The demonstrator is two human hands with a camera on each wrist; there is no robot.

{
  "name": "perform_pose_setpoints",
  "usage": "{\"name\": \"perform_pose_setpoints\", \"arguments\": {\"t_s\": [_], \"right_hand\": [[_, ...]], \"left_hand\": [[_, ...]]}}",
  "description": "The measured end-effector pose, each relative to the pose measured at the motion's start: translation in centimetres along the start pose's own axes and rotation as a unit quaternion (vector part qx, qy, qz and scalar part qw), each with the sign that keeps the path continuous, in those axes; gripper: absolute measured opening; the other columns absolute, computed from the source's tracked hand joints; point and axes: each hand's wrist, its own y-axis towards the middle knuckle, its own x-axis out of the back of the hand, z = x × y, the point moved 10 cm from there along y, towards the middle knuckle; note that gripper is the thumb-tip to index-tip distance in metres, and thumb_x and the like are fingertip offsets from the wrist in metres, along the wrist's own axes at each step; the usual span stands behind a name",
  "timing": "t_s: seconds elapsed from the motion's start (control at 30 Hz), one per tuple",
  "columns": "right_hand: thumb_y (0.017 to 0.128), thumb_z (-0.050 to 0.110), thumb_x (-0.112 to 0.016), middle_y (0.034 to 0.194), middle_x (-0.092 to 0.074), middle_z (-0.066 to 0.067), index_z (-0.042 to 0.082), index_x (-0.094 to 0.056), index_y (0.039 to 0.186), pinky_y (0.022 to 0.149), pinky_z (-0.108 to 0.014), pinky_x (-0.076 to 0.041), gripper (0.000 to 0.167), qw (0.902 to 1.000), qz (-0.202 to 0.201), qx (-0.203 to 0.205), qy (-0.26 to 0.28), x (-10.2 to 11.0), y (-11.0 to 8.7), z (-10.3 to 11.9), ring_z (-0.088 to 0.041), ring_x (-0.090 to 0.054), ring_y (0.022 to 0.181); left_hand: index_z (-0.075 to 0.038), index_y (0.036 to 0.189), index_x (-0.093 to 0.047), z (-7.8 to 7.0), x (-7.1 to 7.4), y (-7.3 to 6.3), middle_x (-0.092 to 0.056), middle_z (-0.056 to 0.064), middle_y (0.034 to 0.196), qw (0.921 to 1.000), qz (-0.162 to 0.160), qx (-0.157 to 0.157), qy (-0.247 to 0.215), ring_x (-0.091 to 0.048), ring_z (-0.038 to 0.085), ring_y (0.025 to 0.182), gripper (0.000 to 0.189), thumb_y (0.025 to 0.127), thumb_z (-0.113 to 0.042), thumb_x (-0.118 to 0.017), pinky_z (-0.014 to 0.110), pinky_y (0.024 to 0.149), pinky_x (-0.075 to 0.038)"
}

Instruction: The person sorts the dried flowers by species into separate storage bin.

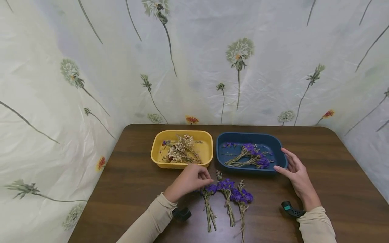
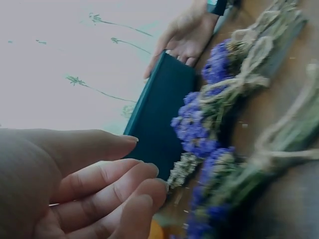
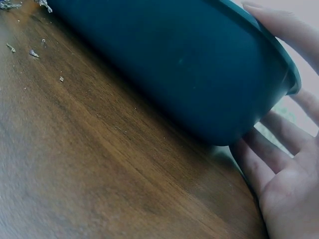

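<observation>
My right hand holds the right end of a blue tray, thumb at its near corner and fingers round the far side. Purple dried-flower bundles lie in that tray. My left hand is near three twine-tied purple bundles on the table: a left bundle, partly hidden by the hand, a middle bundle and a right bundle. Its fingers are loosely bent, with a gap to the thumb and nothing held in the left wrist view.
A yellow tray with cream dried-flower bundles stands left of the blue one. Small plant crumbs lie on the brown wooden table. A flower-printed curtain hangs behind the table.
</observation>
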Motion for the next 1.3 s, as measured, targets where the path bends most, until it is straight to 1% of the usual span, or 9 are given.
{"name": "perform_pose_setpoints", "arguments": {"t_s": [0.13,0.23,0.33,0.47,0.57,0.8,0.97,1.1,1.3], "right_hand": [[0.101,0.006,-0.065,0.173,-0.021,0.001,0.022,-0.03,0.164,0.1,-0.001,-0.038,0.074,1.0,0.002,0.004,0.007,-0.1,-0.1,0.1,-0.004,-0.03,0.151],[0.101,0.005,-0.065,0.173,-0.021,0.0,0.021,-0.03,0.164,0.1,-0.001,-0.038,0.074,0.9999,0.002,0.008,0.011,-0.1,-0.1,0.3,-0.002,-0.031,0.149],[0.101,0.005,-0.065,0.173,-0.022,0.001,0.021,-0.03,0.164,0.1,-0.001,-0.038,0.074,0.9999,0.002,0.01,0.01,-0.1,-0.1,0.3,-0.002,-0.031,0.149],[0.101,0.006,-0.065,0.173,-0.022,0.002,0.022,-0.03,0.164,0.103,-0.001,-0.036,0.074,0.9999,0.0,0.01,0.009,0.0,-0.1,0.3,-0.005,-0.028,0.153],[0.101,0.005,-0.064,0.173,-0.021,0.003,0.022,-0.03,0.164,0.104,-0.001,-0.035,0.074,0.9999,0.001,0.009,0.012,0.0,-0.1,0.2,-0.006,-0.025,0.155],[0.1,0.004,-0.065,0.173,-0.023,0.001,0.021,-0.03,0.164,0.101,-0.001,-0.037,0.075,0.9998,0.0,0.01,0.017,0.0,0.0,0.1,-0.002,-0.029,0.15],[0.101,0.006,-0.065,0.173,-0.021,0.001,0.023,-0.03,0.164,0.102,-0.001,-0.035,0.074,1.0,0.001,0.004,0.009,-0.2,0.1,-0.1,-0.005,-0.026,0.153],[0.101,0.007,-0.065,0.174,-0.02,0.002,0.023,-0.029,0.164,0.104,-0.001,-0.033,0.074,1.0,0.002,0.002,0.004,-0.2,0.2,-0.2,-0.009,-0.023,0.156],[0.102,0.007,-0.064,0.174,-0.018,0.004,0.024,-0.029,0.164,0.108,-0.001,-0.029,0.074,1.0,-0.001,0.006,0.001,0.0,0.0,-0.2,-0.014,-0.016,0.161]], "left_hand": [[-0.014,0.081,-0.076,1.2,-0.7,-1.4,-0.074,0.009,0.071,0.9997,0.003,0.017,-0.02,-0.06,0.009,0.049,0.016,0.093,-0.023,-0.078,0.025,0.048,-0.052],[-0.013,0.077,-0.075,1.9,-1.1,-2.2,-0.072,0.007,0.066,0.9996,-0.003,0.024,-0.016,-0.059,0.008,0.046,0.019,0.091,-0.024,-0.08,0.024,0.047,-0.052],[-0.013,0.074,-0.073,2.4,-1.4,-3.0,-0.069,0.001,0.063,0.9995,-0.017,0.028,-0.001,-0.057,0.005,0.045,0.023,0.09,-0.027,-0.082,0.023,0.047,-0.05],[-0.017,0.07,-0.07,2.5,-1.3,-3.8,-0.065,-0.01,0.063,0.9976,-0.051,0.022,0.041,-0.055,-0.001,0.05,0.027,0.086,-0.034,-0.085,0.019,0.053,-0.048],[-0.02,0.068,-0.069,2.2,-1.2,-4.3,-0.063,-0.013,0.063,0.9946,-0.075,0.015,0.07,-0.053,-0.004,0.054,0.029,0.084,-0.037,-0.086,0.017,0.057,-0.047],[-0.022,0.068,-0.065,2.2,-1.1,-5.1,-0.054,-0.017,0.059,0.9856,-0.11,0.023,0.126,-0.047,-0.001,0.051,0.035,0.077,-0.045,-0.09,0.019,0.053,-0.041],[-0.025,0.072,-0.064,2.6,-1.1,-5.8,-0.053,-0.02,0.06,0.9772,-0.124,0.036,0.168,-0.045,-0.002,0.052,0.037,0.074,-0.052,-0.09,0.021,0.051,-0.039],[-0.024,0.074,-0.065,2.9,-1.1,-6.0,-0.061,-0.017,0.063,0.9788,-0.125,0.037,0.158,-0.048,-0.004,0.054,0.034,0.075,-0.046,-0.092,0.021,0.053,-0.042],[-0.019,0.078,-0.068,3.4,-1.0,-5.8,-0.07,-0.008,0.07,0.9864,-0.12,0.037,0.107,-0.056,-0.005,0.058,0.026,0.076,-0.028,-0.092,0.021,0.059,-0.05]]}}
